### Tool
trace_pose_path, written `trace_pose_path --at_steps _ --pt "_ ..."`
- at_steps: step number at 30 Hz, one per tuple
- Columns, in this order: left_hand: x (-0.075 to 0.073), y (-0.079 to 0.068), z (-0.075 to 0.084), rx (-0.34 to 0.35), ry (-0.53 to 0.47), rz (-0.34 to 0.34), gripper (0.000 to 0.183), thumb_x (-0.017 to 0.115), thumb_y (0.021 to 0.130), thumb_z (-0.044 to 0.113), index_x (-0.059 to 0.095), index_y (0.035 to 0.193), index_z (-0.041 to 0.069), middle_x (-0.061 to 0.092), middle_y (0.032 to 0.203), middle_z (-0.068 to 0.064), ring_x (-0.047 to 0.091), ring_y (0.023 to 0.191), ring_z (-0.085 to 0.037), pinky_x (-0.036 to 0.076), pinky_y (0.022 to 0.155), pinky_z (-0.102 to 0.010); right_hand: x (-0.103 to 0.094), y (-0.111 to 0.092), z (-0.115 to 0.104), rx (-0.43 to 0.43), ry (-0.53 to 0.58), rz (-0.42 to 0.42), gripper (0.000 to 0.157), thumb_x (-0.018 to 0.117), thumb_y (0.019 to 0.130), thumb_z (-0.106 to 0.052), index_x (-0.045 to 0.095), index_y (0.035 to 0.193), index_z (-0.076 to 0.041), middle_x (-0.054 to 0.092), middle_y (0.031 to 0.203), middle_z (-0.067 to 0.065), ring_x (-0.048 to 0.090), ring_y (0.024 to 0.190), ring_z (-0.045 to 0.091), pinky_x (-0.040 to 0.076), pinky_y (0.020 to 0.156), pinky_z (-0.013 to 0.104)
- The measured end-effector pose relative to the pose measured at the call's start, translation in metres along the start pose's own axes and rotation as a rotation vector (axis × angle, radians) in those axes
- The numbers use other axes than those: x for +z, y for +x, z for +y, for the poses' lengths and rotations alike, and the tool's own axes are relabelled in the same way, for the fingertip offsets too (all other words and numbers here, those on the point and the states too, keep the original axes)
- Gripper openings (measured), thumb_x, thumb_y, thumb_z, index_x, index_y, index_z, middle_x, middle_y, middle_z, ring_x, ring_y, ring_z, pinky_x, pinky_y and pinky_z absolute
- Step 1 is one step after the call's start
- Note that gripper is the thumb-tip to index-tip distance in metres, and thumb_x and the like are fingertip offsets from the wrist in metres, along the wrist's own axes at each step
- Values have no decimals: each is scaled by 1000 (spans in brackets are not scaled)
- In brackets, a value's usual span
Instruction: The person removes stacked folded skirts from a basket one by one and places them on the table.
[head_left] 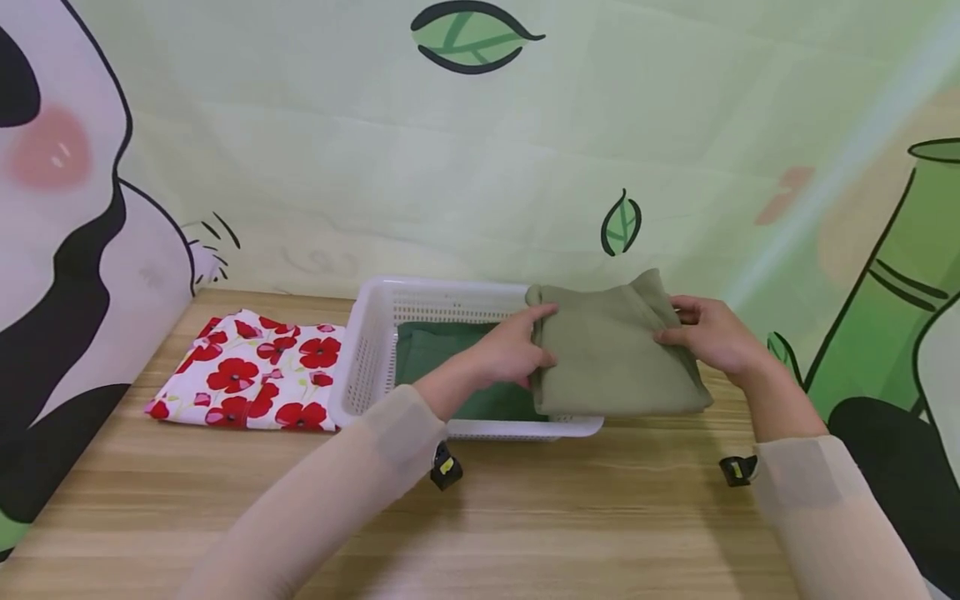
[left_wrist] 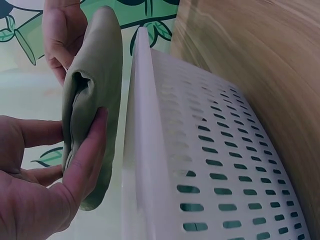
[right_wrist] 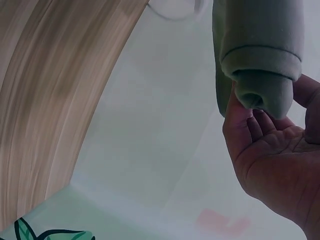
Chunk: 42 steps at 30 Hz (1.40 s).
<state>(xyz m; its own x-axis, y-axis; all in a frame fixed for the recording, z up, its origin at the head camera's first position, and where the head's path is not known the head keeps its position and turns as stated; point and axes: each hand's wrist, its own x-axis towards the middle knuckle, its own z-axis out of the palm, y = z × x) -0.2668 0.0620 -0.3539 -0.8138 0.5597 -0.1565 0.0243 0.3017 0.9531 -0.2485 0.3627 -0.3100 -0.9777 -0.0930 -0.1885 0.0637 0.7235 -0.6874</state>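
Note:
A folded olive-green cloth [head_left: 607, 354] is held up between both hands, over the right end of a white plastic basket [head_left: 465, 428]. My left hand [head_left: 506, 350] pinches its left folded edge, fingers and thumb on either side, as the left wrist view shows with the cloth [left_wrist: 97, 85] edge-on beside the basket wall [left_wrist: 220, 150]. At the opposite edge, my right hand [head_left: 708, 333] grips the cloth, with the thumb on top and fingers underneath. Inside the basket lies a folded dark green cloth [head_left: 442, 354], partly hidden behind the left hand and forearm.
Left of the basket, against its side, lies a folded white cloth with red flowers [head_left: 262, 375]. Everything stands on a wooden table [head_left: 600, 508]. Behind it hangs a pale green backdrop [head_left: 337, 167] printed with leaves and a panda.

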Motion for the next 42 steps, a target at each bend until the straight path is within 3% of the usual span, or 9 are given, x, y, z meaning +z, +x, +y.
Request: trace_pose_path --at_steps 11,17,23,27,33,37,42 --pt "18 6 1 9 39 14 82 66 96 -3 28 165 19 33 165 -19 68 97 -32 63 62 -38 -7 -7 11 0 -32 5 66 65 102 -20 37 158 2 49 150 33 59 125 41 57 91 39" --pt "30 9 3 28 67 15 80 68 95 -2 33 163 21 37 162 -21 67 74 -26 62 60 -38 -15 -15 18 36 -42 -7 72 63 104 -24 28 161 1 41 156 34 54 130 46 53 100 51" --pt "41 14 2 54 54 28 67 69 94 -3 50 154 21 42 158 -19 67 83 -23 63 61 -35 -22 -21 24 63 -50 5 77 63 104 -26 22 163 2 35 159 36 48 136 49 48 105 57" --pt "48 18 2 55 56 38 64 71 93 -1 53 151 18 45 156 -19 67 79 -22 62 62 -33 -26 -24 27 66 -56 17 78 63 104 -26 21 163 3 33 159 38 47 137 52 47 105 59" --pt "57 24 6 85 115 52 62 69 95 3 51 153 14 46 156 -20 62 64 -17 59 58 -28 -31 -26 32 75 -72 34 76 61 105 -28 22 162 3 34 158 38 52 132 49 54 97 50" --pt "63 28 9 107 132 54 62 68 95 2 50 153 11 50 152 -21 59 56 -15 57 55 -27 -34 -26 37 76 -69 46 74 61 105 -27 25 162 3 37 157 38 64 116 34 58 87 39" --pt "66 32 10 98 124 52 65 69 92 1 49 153 10 52 149 -23 60 52 -16 57 53 -28 -36 -26 40 82 -61 49 74 62 105 -27 25 162 2 38 157 37 65 109 24 59 85 39"
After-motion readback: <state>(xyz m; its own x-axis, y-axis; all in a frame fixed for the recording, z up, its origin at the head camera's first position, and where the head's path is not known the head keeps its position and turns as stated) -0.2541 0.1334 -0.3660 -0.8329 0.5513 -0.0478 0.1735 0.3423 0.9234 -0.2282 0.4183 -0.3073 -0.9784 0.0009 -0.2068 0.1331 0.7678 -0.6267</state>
